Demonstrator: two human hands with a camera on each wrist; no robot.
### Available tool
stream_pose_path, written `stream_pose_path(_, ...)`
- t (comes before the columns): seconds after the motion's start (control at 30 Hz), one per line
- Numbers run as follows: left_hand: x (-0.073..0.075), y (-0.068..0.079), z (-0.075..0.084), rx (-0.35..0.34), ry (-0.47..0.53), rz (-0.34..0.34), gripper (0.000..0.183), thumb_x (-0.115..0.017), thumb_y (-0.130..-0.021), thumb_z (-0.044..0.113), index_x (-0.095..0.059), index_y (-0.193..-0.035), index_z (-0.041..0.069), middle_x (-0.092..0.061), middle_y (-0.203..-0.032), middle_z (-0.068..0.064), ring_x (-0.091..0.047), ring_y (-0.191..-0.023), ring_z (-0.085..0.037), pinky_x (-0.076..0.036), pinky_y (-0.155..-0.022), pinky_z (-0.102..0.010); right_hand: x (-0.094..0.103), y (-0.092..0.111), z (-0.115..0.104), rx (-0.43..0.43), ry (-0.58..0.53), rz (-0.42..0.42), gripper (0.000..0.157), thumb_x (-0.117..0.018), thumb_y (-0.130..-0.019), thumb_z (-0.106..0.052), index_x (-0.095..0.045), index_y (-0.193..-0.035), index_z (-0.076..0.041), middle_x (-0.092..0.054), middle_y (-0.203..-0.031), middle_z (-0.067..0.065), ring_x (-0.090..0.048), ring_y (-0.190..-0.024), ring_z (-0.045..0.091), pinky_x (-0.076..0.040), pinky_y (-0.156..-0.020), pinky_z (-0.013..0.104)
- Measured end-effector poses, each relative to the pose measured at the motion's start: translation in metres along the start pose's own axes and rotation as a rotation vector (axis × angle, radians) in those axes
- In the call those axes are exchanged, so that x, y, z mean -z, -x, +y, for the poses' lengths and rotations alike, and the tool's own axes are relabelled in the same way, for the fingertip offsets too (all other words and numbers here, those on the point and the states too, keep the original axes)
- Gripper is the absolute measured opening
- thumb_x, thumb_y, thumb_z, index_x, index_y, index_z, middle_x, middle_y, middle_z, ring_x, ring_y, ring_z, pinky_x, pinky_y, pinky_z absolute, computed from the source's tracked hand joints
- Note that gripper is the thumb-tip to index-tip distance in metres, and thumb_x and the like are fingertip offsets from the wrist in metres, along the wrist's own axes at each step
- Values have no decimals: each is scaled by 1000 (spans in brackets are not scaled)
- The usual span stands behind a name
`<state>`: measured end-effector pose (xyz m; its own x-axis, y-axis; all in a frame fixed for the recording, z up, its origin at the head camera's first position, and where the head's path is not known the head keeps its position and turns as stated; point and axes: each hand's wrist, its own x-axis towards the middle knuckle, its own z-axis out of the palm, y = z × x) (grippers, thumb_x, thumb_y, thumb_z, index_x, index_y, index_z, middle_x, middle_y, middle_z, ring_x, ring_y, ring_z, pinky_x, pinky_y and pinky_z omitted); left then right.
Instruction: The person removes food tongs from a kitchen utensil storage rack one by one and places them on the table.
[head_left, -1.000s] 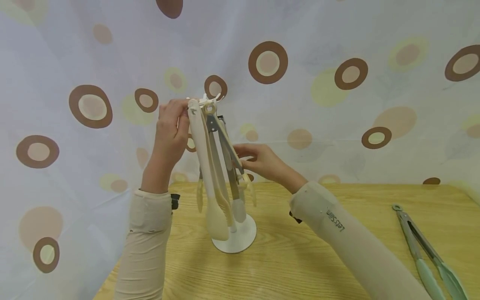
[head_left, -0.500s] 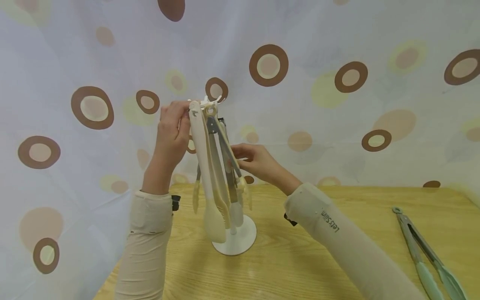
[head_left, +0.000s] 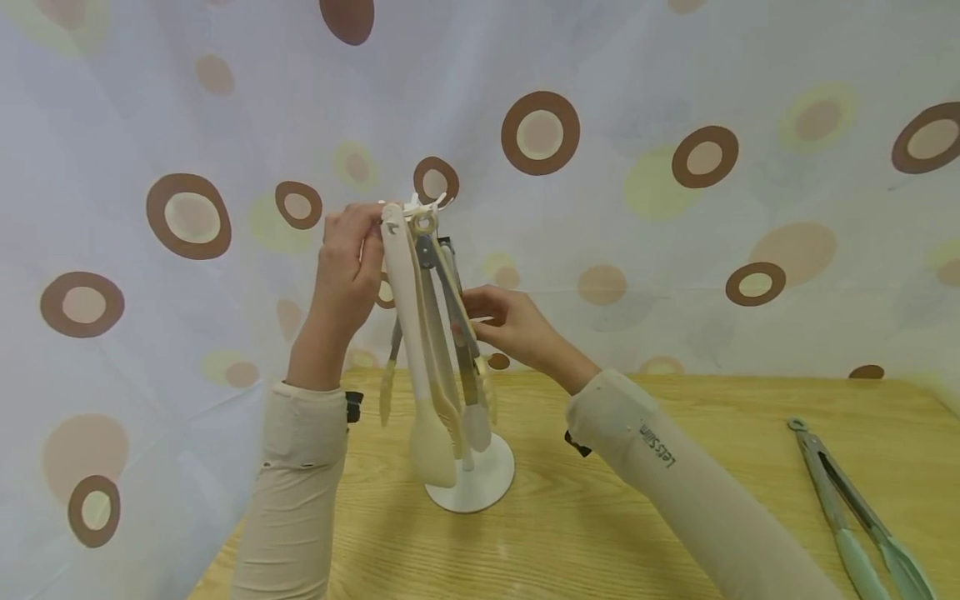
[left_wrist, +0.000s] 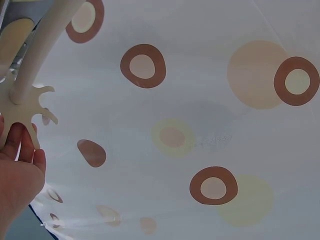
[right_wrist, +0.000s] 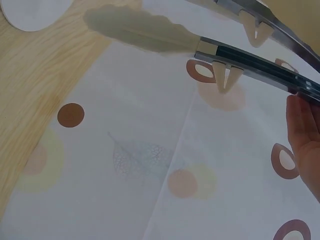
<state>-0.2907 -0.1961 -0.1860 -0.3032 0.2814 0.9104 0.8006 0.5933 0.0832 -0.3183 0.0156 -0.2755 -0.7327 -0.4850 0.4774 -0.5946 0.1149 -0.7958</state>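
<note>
A white utensil stand (head_left: pixel 487 479) with a round base carries several hanging utensils. My left hand (head_left: pixel 348 258) grips its hooked top (left_wrist: pixel 17 107) from the left, fingers among the hooks. Nearest that hand hangs a cream spoon (head_left: pixel 433 446) with a long pale handle. Beside it hang metal tongs (head_left: pixel 457 304) with cream heads. My right hand (head_left: pixel 517 325) holds these tongs by a metal arm from the right, its fingers partly hidden behind them. In the right wrist view, fingers (right_wrist: pixel 305 120) lie against the dark-lined arm, below the scalloped head (right_wrist: pixel 145 31).
Green-tipped tongs (head_left: pixel 832 483) lie on the wooden table (head_left: pixel 600 517) at the right. Other cream-tipped tongs (head_left: pixel 387 387) hang at the stand's far left. A patterned curtain (head_left: pixel 615 75) stands behind the table and along its left side.
My right hand has shifted slightly left, and the tongs' lower ends have swung left with it. The tongs at the far left have swung outward. My left hand stays at the stand's top.
</note>
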Motion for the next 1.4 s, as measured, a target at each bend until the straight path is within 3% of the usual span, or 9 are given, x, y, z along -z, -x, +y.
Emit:
stream_pose_path(0.87,-1,0,-1,-4,-10,3,27,-37,-96,3,-59,-107,-8,-61,-105,-22,-52,-98,-36,-29,-90,-44,5,3,-5,20,15,93,39,-65,-91,-9,-57,-128,-1,-63,-119,13,-59,-113,23,-46,-96,32)
stream_pose_path(1.1,0,-1,-2,-2,-2,3,27,-38,-96,3,-60,-107,-8,-61,-105,-22,-51,-98,-36,-29,-89,-43,6,4,-6,51,31,110,38,-63,-91,-5,-57,-128,1,-63,-118,17,-59,-113,28,-45,-97,38)
stream_pose_path(1.4,0,0,-1,1,8,10,27,-38,-95,3,-60,-107,-7,-62,-106,-21,-52,-99,-36,-29,-90,-43,9,4,-4,27,34,161,38,-63,-91,-6,-56,-127,4,-62,-119,18,-59,-112,28,-46,-97,39)
